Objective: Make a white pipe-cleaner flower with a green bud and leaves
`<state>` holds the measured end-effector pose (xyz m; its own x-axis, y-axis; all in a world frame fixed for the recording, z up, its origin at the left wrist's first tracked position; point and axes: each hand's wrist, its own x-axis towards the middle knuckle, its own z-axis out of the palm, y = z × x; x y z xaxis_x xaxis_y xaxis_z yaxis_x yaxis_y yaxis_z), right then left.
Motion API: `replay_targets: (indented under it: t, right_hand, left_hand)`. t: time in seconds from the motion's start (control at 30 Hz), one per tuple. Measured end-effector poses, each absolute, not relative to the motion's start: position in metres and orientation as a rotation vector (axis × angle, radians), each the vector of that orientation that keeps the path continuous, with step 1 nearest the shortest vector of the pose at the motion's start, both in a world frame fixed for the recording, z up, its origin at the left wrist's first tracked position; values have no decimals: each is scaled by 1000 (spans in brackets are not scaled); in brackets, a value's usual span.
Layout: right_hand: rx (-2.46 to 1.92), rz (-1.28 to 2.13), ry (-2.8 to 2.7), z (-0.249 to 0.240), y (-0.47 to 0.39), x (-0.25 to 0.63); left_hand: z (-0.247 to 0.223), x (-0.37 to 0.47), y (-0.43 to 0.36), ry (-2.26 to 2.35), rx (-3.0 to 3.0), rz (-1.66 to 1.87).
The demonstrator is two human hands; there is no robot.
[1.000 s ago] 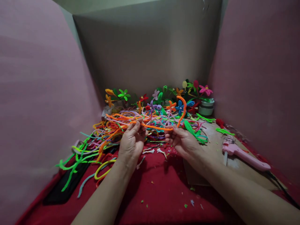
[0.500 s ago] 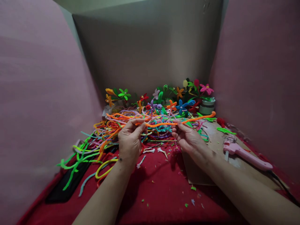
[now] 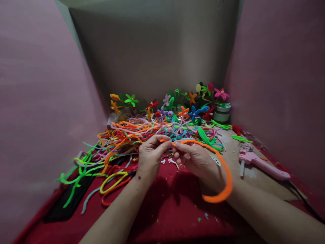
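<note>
My left hand (image 3: 149,157) and my right hand (image 3: 199,161) meet at the middle, both pinching one orange pipe cleaner (image 3: 223,169). Its near end sits between the fingertips of both hands. The rest curves out over my right hand, down past the wrist, and hooks back above the red cloth (image 3: 162,210). Just beyond the hands lies a tangled pile of pipe cleaners (image 3: 142,130) in many colours.
Finished pipe-cleaner flowers (image 3: 193,101) stand along the back wall, some in a small white pot (image 3: 222,113). A pink glue gun (image 3: 261,164) lies on a cardboard sheet (image 3: 254,183) at right. Pink panels close in both sides. Yellow and green strands (image 3: 83,169) trail at left.
The hands have come together near the middle. The orange pipe cleaner, stretched straight between them half a second ago, now bends in a long loop over my right wrist. The view dipped slightly.
</note>
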<state>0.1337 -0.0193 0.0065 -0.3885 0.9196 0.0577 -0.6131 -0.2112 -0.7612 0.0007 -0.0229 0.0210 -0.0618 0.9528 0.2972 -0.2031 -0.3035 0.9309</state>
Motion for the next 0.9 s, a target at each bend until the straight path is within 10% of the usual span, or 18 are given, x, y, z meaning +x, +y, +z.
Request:
replay_targets:
  t: [0.9]
  right_hand:
    - [-577, 1987, -864, 8, -21, 137]
  left_hand:
    - [24, -1, -24, 878, 1150, 1227]
